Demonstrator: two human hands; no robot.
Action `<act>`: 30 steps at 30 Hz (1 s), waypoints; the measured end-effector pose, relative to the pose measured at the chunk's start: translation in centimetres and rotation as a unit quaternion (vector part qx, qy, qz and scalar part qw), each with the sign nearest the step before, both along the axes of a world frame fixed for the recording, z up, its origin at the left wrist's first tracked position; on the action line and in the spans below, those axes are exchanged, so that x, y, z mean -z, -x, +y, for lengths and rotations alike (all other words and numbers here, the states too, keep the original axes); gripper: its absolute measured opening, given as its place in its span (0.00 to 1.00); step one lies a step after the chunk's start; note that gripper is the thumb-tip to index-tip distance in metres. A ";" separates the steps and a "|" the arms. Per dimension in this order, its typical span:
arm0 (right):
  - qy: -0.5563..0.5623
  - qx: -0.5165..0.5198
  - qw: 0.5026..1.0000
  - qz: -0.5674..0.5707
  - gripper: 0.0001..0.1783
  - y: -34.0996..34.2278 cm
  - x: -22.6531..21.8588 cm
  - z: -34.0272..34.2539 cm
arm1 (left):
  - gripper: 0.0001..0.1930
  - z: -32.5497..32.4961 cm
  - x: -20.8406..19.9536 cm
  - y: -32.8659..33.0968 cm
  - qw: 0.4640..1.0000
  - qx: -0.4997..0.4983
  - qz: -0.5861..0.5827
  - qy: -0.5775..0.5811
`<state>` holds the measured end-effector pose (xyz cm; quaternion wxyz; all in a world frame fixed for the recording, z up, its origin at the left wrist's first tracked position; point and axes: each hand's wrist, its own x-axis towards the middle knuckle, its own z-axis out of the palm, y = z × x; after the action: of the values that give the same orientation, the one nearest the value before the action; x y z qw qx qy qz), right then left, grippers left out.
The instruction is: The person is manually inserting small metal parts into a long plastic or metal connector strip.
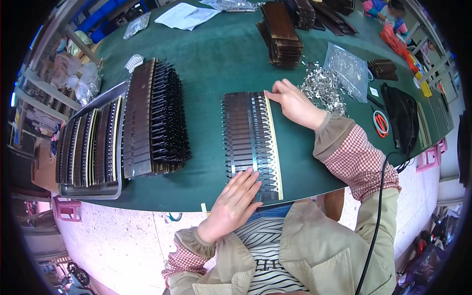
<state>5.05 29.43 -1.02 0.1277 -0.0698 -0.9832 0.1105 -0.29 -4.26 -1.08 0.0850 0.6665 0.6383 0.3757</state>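
Note:
Before me on the green table lies a dark brown slatted panel [238, 129], with a row of small metal terminals down its right side and a narrow cream strip [275, 157] along that edge. My left hand [233, 202] rests on the panel's near end, fingers outstretched and holding nothing. At the far right corner my right hand [298, 104] has its fingers curled and its thumb on the cream strip's upper end. Just beyond that hand is a heap of small silvery metal terminals [322, 91].
Left of the panel stand a tall stack of dark panels [139, 113] and a metal tray [115, 192] of finished-looking strips. A clear bag [346, 69], coloured rings [380, 123] and a black pouch [400, 115] lie right. Brown stacks [281, 34] and papers [186, 16] are farther back.

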 end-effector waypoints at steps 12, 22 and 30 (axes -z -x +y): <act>-0.155 -0.083 0.983 0.049 0.22 -1.7 0.2 -2.1 | 0.28 0.2 -0.1 -0.4 1.000 -0.011 0.016 -0.010; -0.057 -0.135 0.989 0.005 0.31 -12.9 -2.3 -13.9 | 0.28 0.1 0.1 -0.2 0.999 -0.018 0.023 -0.015; -0.069 -0.153 0.985 -0.026 0.30 -16.6 -1.9 -17.3 | 0.27 0.1 0.5 -0.5 0.999 -0.023 0.041 -0.013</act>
<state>21.64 12.16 0.91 0.0877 0.0878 -0.9906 0.0583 0.16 -4.19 -1.62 0.0419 0.6675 0.6516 0.3580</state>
